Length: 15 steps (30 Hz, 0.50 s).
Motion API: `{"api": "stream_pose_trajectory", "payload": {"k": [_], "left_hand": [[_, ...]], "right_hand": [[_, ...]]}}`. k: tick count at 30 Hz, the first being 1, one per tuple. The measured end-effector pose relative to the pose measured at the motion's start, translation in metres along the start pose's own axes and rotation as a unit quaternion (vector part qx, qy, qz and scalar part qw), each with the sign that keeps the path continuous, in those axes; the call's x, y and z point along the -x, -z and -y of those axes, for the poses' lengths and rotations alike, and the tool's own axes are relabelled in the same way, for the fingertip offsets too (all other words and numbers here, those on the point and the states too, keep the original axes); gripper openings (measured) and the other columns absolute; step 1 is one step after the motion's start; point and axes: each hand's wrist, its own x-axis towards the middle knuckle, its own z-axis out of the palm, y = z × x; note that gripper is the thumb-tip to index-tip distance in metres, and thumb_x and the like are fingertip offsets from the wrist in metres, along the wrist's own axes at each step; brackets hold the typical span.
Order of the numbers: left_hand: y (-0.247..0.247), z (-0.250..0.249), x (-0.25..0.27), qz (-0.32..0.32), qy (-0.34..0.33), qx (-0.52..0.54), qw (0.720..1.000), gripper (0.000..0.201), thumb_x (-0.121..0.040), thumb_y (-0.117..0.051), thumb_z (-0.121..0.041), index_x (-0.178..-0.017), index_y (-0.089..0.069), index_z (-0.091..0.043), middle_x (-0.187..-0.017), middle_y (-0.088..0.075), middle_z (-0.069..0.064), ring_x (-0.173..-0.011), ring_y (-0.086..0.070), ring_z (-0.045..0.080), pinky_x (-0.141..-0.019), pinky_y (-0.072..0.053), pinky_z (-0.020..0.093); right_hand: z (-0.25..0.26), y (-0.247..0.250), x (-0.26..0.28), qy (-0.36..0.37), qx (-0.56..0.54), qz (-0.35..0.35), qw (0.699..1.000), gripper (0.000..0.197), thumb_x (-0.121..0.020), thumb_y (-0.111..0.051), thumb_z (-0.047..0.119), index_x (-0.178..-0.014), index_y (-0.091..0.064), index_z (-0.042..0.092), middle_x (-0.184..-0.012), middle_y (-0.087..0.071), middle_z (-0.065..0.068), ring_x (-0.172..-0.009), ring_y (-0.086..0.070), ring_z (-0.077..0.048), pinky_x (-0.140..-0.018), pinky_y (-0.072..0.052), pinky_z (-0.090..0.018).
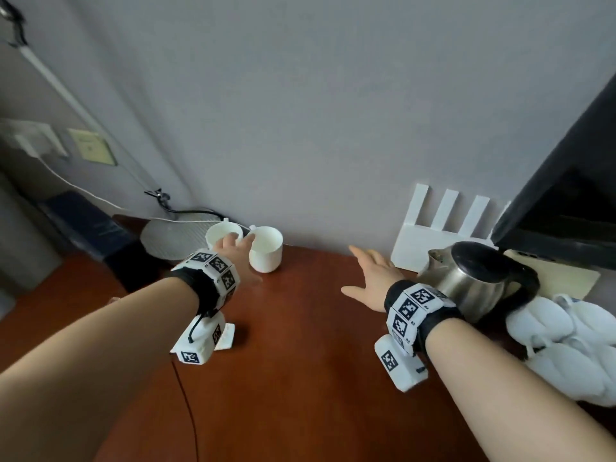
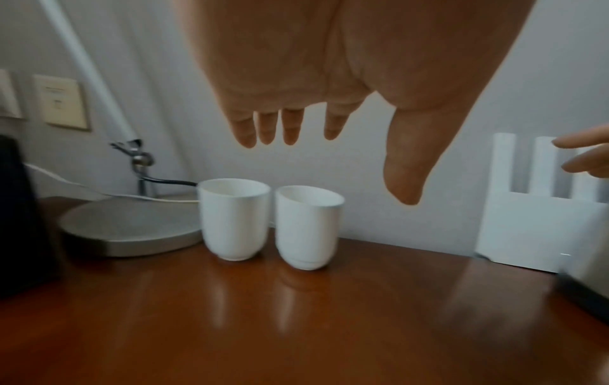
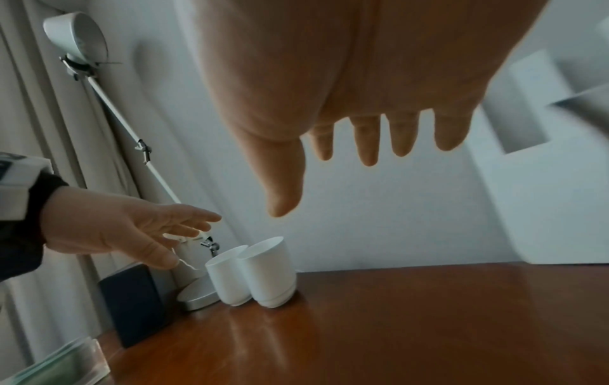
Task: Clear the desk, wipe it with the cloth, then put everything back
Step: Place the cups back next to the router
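Right hand [image 3: 329, 86]: palm seen from below, fingers [image 3: 365, 146] straight and spread, holding nothing, above the table [image 3: 395, 325].
Left hand [image 3: 115, 234]: reaching in from the left, fingers loosely extended, above and left of the cups, touching nothing.
Cups [image 3: 253, 273]: two white ones, upright, side by side, touching.
Lamp base [image 3: 194, 297]: round, grey, just behind the cups.
Dark box [image 3: 131, 302]: left of the base.

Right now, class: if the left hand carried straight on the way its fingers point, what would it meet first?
Probably the two white cups. The left hand hovers open above them, fingers toward the wall; depth is unclear, so it might pass over their rims.
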Motion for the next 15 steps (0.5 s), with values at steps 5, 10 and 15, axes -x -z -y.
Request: {"api": "stream_pose_trajectory", "payload": {"k": [5,10,15], "left_hand": [[0.005,0.061,-0.040,0.013,0.040,0.014,0.999,0.097,-0.076,-0.072,-0.041,-0.149,-0.011,-0.027,-0.150,-0.019,0.010,-0.139,-0.020,0.033,-0.112,-0.028,0.043],[0.001,0.074,-0.080,0.013,-0.005,0.045,0.999,0.090,-0.076,-0.073,-0.033,-0.147,-0.018,-0.028,-0.150,-0.019,0.004,-0.137,-0.025,0.030,-0.109,-0.032,0.040],[0.001,0.078,-0.116,0.037,-0.061,0.006,0.997,0.088,-0.081,-0.068,-0.021,-0.149,-0.013,-0.034,-0.156,-0.006,0.001,-0.142,-0.017,0.029,-0.110,-0.032,0.040]], "right_hand": [[0.067,-0.020,-0.042,-0.004,-0.019,0.019,1.000,0.082,-0.088,-0.058,0.041,-0.150,-0.005,0.032,-0.156,-0.011,-0.003,-0.144,-0.012,-0.030,-0.115,-0.019,-0.039],[0.121,-0.032,-0.086,0.004,-0.038,0.030,0.999,0.087,-0.084,-0.064,0.039,-0.150,-0.007,0.030,-0.154,-0.014,-0.004,-0.143,-0.014,-0.027,-0.114,-0.021,-0.037],[0.147,-0.044,-0.129,-0.034,-0.077,0.041,0.996,0.093,-0.078,-0.070,0.037,-0.149,-0.010,0.032,-0.153,-0.016,-0.006,-0.141,-0.021,-0.028,-0.113,-0.024,-0.039]]}}
